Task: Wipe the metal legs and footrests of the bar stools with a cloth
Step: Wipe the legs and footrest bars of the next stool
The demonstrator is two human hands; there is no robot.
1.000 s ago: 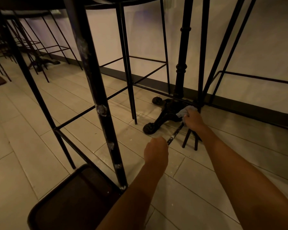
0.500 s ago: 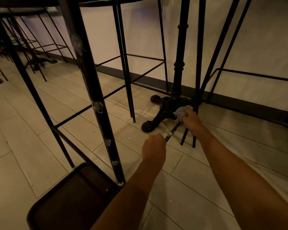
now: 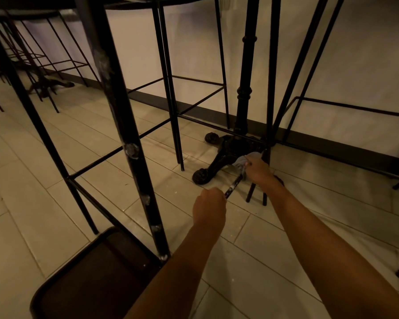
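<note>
Wiping a thin metal bar (image 3: 233,186) low down near the floor: the grey cloth (image 3: 245,160) is bunched at the bar's far end, w/ the right hand (image 3: 258,169) in a clenched grip on it, pressed against the bar. Left hand (image 3: 209,206) is fisted around the near end of the same bar, holding it. The bar is scuffed w/ pale specks. Just behind the cloth is the black cast base of a bench pedestal (image 3: 219,161), and two thin stool legs (image 3: 256,194) touch the floor right beside the right wrist. Nearer the camera, a thick black stool leg (image 3: 129,143) w/ chipped paint, plus a dark seat (image 3: 95,277) at bottom left. Pale tile floor (image 3: 251,261), white wall (image 3: 355,65) behind.
</note>
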